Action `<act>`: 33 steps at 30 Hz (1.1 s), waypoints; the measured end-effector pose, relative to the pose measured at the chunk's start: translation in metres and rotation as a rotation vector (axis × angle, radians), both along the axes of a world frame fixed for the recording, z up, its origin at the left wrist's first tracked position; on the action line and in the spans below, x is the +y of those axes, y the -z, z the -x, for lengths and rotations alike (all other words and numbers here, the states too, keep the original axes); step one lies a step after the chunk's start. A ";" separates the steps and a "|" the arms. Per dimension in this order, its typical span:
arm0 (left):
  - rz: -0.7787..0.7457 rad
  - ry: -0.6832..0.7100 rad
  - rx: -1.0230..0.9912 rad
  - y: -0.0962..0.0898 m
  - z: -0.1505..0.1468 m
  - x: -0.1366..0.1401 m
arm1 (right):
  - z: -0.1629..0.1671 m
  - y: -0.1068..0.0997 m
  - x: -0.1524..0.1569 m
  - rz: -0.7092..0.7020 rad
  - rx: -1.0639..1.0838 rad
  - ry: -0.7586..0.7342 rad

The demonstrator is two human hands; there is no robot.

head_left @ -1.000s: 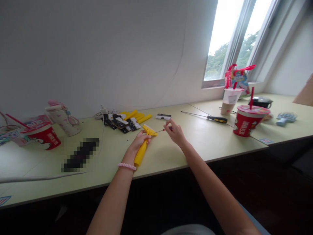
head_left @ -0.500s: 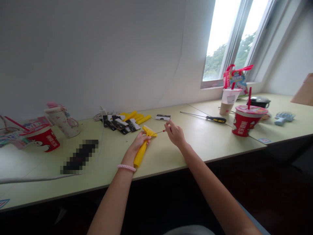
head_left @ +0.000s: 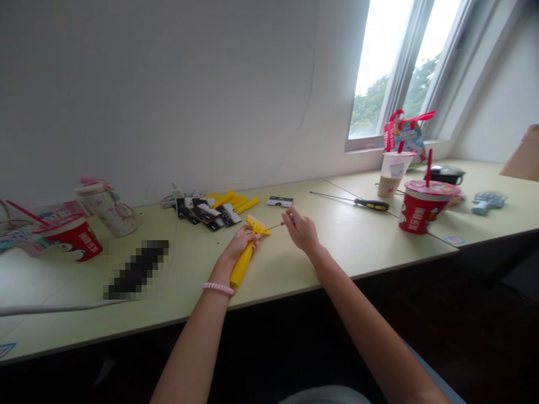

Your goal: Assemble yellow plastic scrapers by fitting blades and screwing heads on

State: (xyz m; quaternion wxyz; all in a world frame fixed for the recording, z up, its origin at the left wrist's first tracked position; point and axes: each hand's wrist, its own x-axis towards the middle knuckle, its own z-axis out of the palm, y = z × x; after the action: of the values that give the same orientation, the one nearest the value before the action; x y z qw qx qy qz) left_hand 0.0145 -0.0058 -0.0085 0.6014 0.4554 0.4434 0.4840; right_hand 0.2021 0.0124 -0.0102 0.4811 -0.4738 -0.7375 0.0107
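My left hand (head_left: 244, 240) is closed around a yellow scraper (head_left: 241, 266) near its wide head, with the thick handle pointing down toward the table's front edge. To the right, my right hand (head_left: 301, 229) pinches a small screwdriver (head_left: 275, 226). Its thin metal shaft reaches left to the scraper's head, and a bit of red shows at my fingertips. Whether the tip sits in a screw is too small to tell. Behind my hands, a black-and-white card (head_left: 280, 201) lies flat on the table.
Yellow handles (head_left: 246, 205) and black packets (head_left: 206, 213) are heaped near the wall. A long screwdriver (head_left: 370, 205) lies on the right, before a red cup (head_left: 427, 207) and a clear cup (head_left: 393, 174). Leftward are a bottle (head_left: 110, 207), another red cup (head_left: 78, 238) and a pixelated dark object (head_left: 138, 269).
Almost nothing differs. My right hand's fingers have shifted slightly around the small screwdriver, while my left hand and the scraper stay in place.
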 end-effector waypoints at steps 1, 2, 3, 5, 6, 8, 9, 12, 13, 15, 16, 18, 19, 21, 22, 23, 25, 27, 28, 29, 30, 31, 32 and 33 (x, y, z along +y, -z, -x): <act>0.001 -0.003 0.007 0.000 0.000 0.000 | 0.000 0.000 0.000 -0.014 0.000 -0.006; 0.000 -0.008 0.015 -0.001 0.000 -0.001 | -0.001 -0.001 0.000 -0.033 0.003 -0.011; 0.000 -0.010 0.021 -0.001 -0.001 -0.001 | -0.001 -0.001 0.000 -0.055 0.004 -0.019; -0.003 -0.008 0.032 -0.002 -0.001 -0.001 | 0.000 -0.001 -0.001 -0.085 0.007 -0.042; -0.004 -0.007 0.035 -0.002 -0.001 -0.002 | 0.001 -0.001 -0.001 -0.089 0.008 -0.052; -0.009 -0.005 0.034 -0.002 -0.001 -0.002 | 0.002 -0.001 -0.001 -0.077 0.009 -0.058; -0.009 -0.005 0.031 -0.002 -0.001 -0.002 | 0.002 0.000 -0.001 -0.069 0.011 -0.046; 0.000 -0.006 0.014 -0.002 0.000 -0.001 | 0.001 0.001 0.000 -0.043 0.010 0.004; 0.005 -0.008 0.010 -0.001 0.000 -0.001 | 0.001 0.001 0.001 -0.034 0.007 0.016; 0.010 -0.013 0.004 -0.001 0.001 -0.001 | 0.000 0.001 0.001 -0.022 0.004 0.035; 0.010 -0.014 0.003 0.000 0.001 0.000 | 0.000 0.001 0.001 -0.023 0.003 0.039; 0.005 -0.010 -0.001 0.000 0.001 0.000 | 0.000 0.000 0.000 -0.047 0.005 0.035; 0.002 -0.008 -0.003 0.001 0.001 0.001 | 0.000 -0.001 -0.001 -0.066 0.007 0.021; -0.005 -0.005 -0.004 0.001 0.000 0.001 | 0.001 -0.001 -0.001 -0.101 0.013 -0.018; -0.008 -0.004 -0.003 0.001 0.000 0.001 | 0.001 -0.001 -0.002 -0.113 0.018 -0.031; -0.009 -0.004 -0.001 0.001 0.000 0.001 | 0.001 -0.001 -0.002 -0.119 0.024 -0.034; -0.010 -0.003 0.006 0.001 -0.001 0.001 | 0.001 0.000 -0.001 -0.117 0.030 -0.009; -0.008 -0.007 0.014 0.000 -0.001 0.001 | 0.001 0.001 -0.001 -0.106 0.025 0.031; -0.006 -0.013 0.017 0.000 -0.001 0.000 | 0.000 0.001 -0.001 -0.098 0.023 0.046; -0.003 -0.019 0.019 0.000 -0.001 0.000 | 0.000 0.001 -0.001 -0.087 0.022 0.058; 0.000 -0.025 0.018 0.000 -0.001 0.000 | 0.000 0.001 0.000 -0.072 0.023 0.067; 0.002 -0.031 0.016 0.000 -0.001 0.001 | -0.001 0.001 0.000 -0.055 0.023 0.075; 0.003 -0.034 0.012 0.000 -0.001 0.001 | -0.001 0.001 0.000 -0.041 0.021 0.081; 0.003 -0.035 0.009 0.000 -0.001 0.001 | -0.001 0.000 0.000 -0.031 0.016 0.080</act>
State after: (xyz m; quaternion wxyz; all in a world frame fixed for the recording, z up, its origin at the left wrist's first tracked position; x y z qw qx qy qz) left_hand 0.0155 -0.0046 -0.0085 0.5916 0.4488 0.4546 0.4919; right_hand 0.2033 0.0125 -0.0105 0.4945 -0.4953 -0.7140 -0.0162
